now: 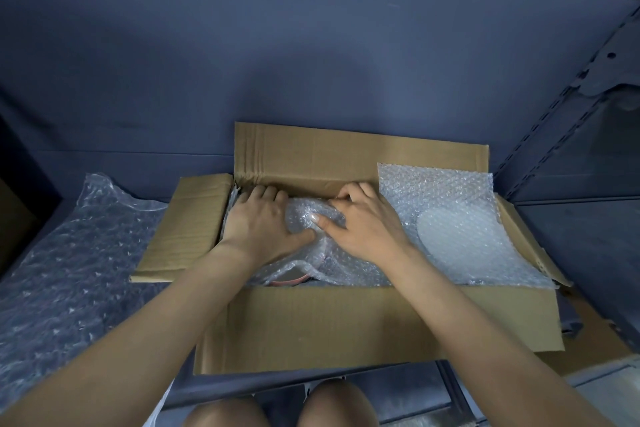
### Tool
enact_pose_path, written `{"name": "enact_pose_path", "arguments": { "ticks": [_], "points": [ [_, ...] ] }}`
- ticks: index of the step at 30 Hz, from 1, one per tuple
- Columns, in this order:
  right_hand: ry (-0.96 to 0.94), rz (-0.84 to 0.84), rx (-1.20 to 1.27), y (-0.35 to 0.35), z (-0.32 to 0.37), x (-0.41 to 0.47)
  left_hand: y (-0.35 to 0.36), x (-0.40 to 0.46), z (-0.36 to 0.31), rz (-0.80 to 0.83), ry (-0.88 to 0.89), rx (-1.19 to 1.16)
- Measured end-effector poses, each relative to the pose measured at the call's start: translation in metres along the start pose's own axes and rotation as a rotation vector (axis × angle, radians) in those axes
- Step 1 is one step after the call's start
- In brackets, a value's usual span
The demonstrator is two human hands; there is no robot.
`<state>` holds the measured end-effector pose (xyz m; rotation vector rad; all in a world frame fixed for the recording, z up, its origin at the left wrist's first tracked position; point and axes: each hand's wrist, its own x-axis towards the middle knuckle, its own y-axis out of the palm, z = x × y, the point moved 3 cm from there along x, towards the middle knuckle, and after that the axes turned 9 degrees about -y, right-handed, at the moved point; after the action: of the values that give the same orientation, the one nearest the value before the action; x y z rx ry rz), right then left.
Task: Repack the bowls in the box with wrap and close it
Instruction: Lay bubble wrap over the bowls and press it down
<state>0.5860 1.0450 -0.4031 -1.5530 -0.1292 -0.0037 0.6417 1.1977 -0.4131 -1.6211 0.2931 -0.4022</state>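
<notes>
Box: one brown corrugated cardboard box, rectangular, in the lower middle of the frame, open at the top; it sits on a dark blue-grey shelf.
Flaps: four seen; the far flap stands upright, the left flap lies out flat, the right flap slants outward at the right edge, the near flap hangs down the front.
Wrap inside the box: clear bubble wrap, dimpled and crinkled. One bundle lies in the left-middle of the box under both hands. One flatter sheet at the right of the box stands up against the far flap.
Bowls: one pale round shape shows through the right sheet. A reddish curved rim shows under the wrap at the near wall. How many bowls there are in all I cannot tell.
Loose wrap: one long sheet of clear bubble film lies on the shelf at the left of the frame, just beside the left flap.
Left hand: its grip lies flat on the left side of the bundle, fingers straight and reaching to the far wall, thumb pressed on the wrap.
Right hand: its fingers are bent at the bundle's far edge and its thumb presses the top; the grip takes hold of the wrap.
Hands: two, bare forearms, thumbs almost meeting.
Shelf frame: one slotted metal upright at the upper right.
</notes>
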Motion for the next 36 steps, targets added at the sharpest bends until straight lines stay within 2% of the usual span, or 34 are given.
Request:
{"name": "enact_pose_path", "arguments": {
  "ticks": [4,12,17,21,27,32,36],
  "points": [
    [0.013,-0.019,-0.003,0.000,0.001,-0.003,0.003,-0.002,-0.001,-0.002,0.002,0.069],
    [0.076,0.053,0.134,0.004,-0.002,-0.002,0.000,0.001,-0.002,0.035,-0.034,0.062],
    [0.119,0.050,0.106,-0.001,-0.002,0.003,0.000,0.003,-0.001,0.042,-0.041,0.032],
    [0.080,0.028,-0.048,-0.004,0.001,0.003,0.002,0.002,0.003,0.010,-0.052,-0.017],
    [0.089,0.106,0.035,-0.004,0.000,0.001,0.004,0.004,0.004,0.031,-0.052,-0.035],
    [0.041,0.099,0.153,-0.009,-0.003,-0.005,0.000,-0.001,0.010,0.050,0.024,-0.119],
    [-0.099,0.064,0.161,-0.018,0.001,-0.013,-0.012,-0.005,0.016,0.217,0.191,-0.168]
  ]
}}
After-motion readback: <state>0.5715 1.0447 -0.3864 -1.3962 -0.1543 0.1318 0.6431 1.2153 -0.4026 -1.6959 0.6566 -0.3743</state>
